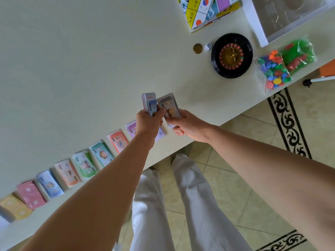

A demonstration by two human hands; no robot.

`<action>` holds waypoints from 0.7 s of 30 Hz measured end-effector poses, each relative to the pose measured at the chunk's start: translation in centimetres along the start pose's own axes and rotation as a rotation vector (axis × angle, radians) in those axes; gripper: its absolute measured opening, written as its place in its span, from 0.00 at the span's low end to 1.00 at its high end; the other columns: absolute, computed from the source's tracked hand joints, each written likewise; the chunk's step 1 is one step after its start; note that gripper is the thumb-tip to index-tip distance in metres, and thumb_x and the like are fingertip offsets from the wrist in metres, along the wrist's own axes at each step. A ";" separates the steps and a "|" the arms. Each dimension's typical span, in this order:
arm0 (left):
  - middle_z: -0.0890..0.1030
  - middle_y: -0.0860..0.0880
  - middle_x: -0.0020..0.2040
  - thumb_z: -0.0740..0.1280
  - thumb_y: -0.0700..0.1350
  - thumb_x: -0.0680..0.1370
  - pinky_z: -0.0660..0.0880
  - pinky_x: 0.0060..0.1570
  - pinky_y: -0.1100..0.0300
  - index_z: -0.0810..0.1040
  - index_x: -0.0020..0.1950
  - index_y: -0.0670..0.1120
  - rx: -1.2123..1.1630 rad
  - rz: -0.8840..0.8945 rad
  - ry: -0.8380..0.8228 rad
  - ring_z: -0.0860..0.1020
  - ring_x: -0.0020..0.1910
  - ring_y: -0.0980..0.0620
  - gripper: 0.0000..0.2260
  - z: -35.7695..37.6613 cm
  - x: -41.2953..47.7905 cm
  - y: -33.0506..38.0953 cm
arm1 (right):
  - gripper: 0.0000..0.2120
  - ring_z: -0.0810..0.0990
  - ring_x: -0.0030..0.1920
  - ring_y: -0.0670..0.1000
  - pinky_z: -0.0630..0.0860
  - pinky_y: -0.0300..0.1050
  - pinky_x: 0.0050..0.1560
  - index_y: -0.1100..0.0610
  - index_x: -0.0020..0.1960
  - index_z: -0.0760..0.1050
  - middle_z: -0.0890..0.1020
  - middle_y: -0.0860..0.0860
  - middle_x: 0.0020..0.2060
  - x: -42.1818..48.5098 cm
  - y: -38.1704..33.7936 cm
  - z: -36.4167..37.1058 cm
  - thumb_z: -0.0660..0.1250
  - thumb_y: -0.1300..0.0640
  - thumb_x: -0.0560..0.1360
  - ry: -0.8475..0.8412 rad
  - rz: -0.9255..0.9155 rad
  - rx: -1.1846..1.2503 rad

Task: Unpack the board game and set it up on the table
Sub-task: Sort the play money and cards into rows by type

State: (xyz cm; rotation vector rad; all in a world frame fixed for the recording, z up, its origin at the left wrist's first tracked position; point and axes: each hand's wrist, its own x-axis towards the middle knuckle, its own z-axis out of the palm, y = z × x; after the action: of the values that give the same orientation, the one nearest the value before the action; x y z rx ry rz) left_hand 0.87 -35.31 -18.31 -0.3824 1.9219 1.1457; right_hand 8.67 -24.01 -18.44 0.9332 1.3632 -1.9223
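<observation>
Now we pinch the grey notes (169,109) in our right hand (188,126), left hand (147,122) clamped on the stack (149,103); lay them, probably, beside the purple pile (132,130).

A pale desk (90,60) runs from the upper left of the frame to the right edge. Along its near edge, from lower left toward the centre, lies a row of 8 play-money stacks (68,172): yellow, pink, blue, peach, 2 green, red and purple. At upper right lies the game board (208,9), with a clear plastic tray (290,13) beside it. Below them sit a black roulette wheel (232,55), a white die (208,46), a gold coin (197,48) and 2 bags of coloured pieces (273,69).
</observation>
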 end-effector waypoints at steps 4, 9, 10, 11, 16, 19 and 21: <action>0.75 0.48 0.30 0.72 0.44 0.75 0.68 0.23 0.69 0.74 0.36 0.45 0.043 -0.002 0.036 0.71 0.26 0.54 0.10 -0.7 0.0 -0.3 | 0.07 0.65 0.29 0.46 0.61 0.39 0.31 0.56 0.47 0.71 0.73 0.50 0.35 -0.1 0.0 0.2 0.65 0.53 0.77 0.282 -0.003 -0.132; 0.77 0.48 0.32 0.72 0.44 0.75 0.71 0.26 0.68 0.74 0.37 0.46 0.039 -0.024 0.037 0.73 0.27 0.54 0.09 -1.0 -0.2 -0.7 | 0.03 0.79 0.43 0.46 0.74 0.37 0.43 0.56 0.42 0.77 0.83 0.52 0.41 -0.3 0.7 -0.5 0.70 0.59 0.74 0.472 -0.138 -0.113; 0.77 0.48 0.32 0.71 0.44 0.75 0.72 0.28 0.66 0.74 0.38 0.47 0.038 -0.024 0.039 0.73 0.28 0.54 0.09 -1.0 -0.2 -0.8 | 0.04 0.79 0.43 0.46 0.74 0.37 0.43 0.55 0.41 0.77 0.83 0.51 0.40 -0.2 0.9 -0.6 0.70 0.59 0.74 0.475 -0.129 -0.125; 0.77 0.48 0.32 0.71 0.43 0.75 0.72 0.30 0.64 0.75 0.38 0.47 0.028 -0.029 0.041 0.73 0.28 0.53 0.08 -1.0 -0.1 -1.0 | 0.04 0.80 0.42 0.47 0.74 0.38 0.42 0.55 0.41 0.78 0.83 0.51 0.40 0.1 1.1 -0.7 0.71 0.59 0.73 0.484 -0.117 -0.129; 0.74 0.49 0.31 0.68 0.42 0.76 0.70 0.33 0.59 0.75 0.39 0.44 -0.121 -0.107 0.038 0.69 0.26 0.53 0.07 -2.2 -0.1 -1.8 | 0.05 0.79 0.35 0.50 0.78 0.46 0.44 0.54 0.38 0.77 0.79 0.47 0.30 1.9 2.3 -0.4 0.70 0.59 0.72 0.649 -0.068 -0.358; 0.74 0.49 0.30 0.64 0.39 0.77 0.69 0.32 0.61 0.79 0.45 0.42 -0.225 -0.125 -0.055 0.69 0.27 0.53 0.05 -3.3 -0.4 -2.1 | 0.04 0.81 0.41 0.54 0.74 0.43 0.40 0.57 0.39 0.77 0.81 0.51 0.35 2.5 2.4 0.7 0.67 0.59 0.73 0.751 -0.079 -0.562; 0.74 0.48 0.31 0.60 0.36 0.76 0.68 0.32 0.61 0.80 0.48 0.42 -0.265 -0.135 -0.108 0.70 0.28 0.52 0.09 -3.8 -0.6 -2.2 | 0.04 0.79 0.43 0.55 0.67 0.41 0.39 0.58 0.41 0.75 0.82 0.54 0.41 2.7 2.1 1.4 0.65 0.59 0.74 0.788 -0.064 -0.676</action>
State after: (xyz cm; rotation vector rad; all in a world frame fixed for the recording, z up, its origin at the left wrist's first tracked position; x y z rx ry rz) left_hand 0.67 -39.74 -18.22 -0.5726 1.6297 1.3074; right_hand 8.53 -26.18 -21.47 1.3311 2.2957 -0.9707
